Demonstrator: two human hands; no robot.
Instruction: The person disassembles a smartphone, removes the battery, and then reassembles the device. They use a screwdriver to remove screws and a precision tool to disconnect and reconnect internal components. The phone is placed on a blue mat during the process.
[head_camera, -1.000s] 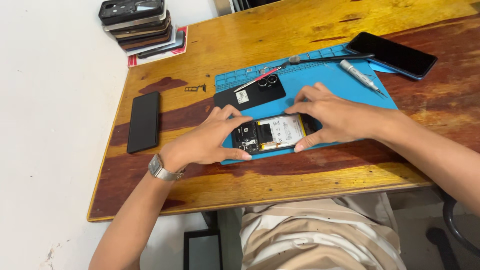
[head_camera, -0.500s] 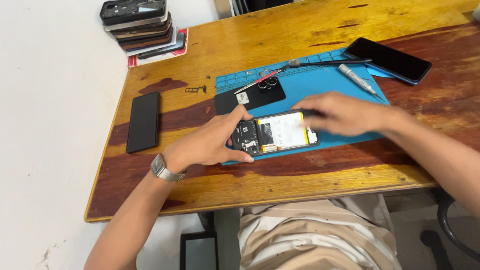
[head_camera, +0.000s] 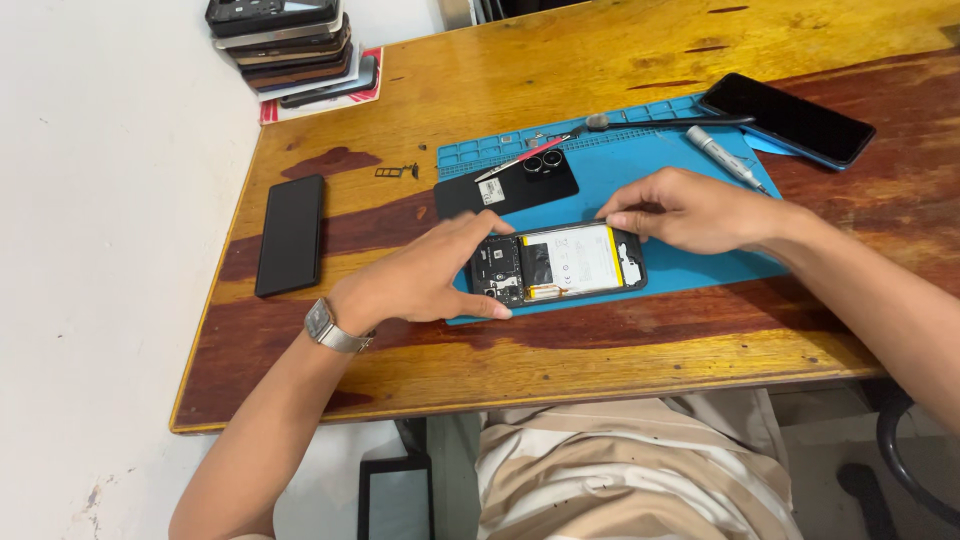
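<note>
Nearest the person, the opened phone (head_camera: 557, 264) lies back-up on the near part of the blue mat (head_camera: 690, 262), its white battery and dark circuit board exposed. The left hand (head_camera: 420, 282) braces the phone's left end, thumb along the near edge and fingers curved over the far corner, so the body stays put while it is worked on. The right hand (head_camera: 685, 208) rests just beyond the phone's right end with fingertips drawn together at the upper edge, apparently pinching or prying at the frame (whether anything small is held there cannot be made out).

Just beyond the phone lies its black back cover (head_camera: 506, 186), inner side down, with two round camera rings and a small white rectangular sticker near its left end. A red-handled tool (head_camera: 522, 164) lies beside it. To the right beyond the phone, a silver pen-shaped driver (head_camera: 728, 158) and a dark phone (head_camera: 787, 118) lie at the mat's far corner.

Left of the phone, off the mat, a black phone (head_camera: 290, 234) lies flat on the wooden counter (head_camera: 600, 50), with a small SIM tray (head_camera: 397, 171) farther on. Farthest off, a stack of phones (head_camera: 286, 45) sits on a red-and-white packet.
</note>
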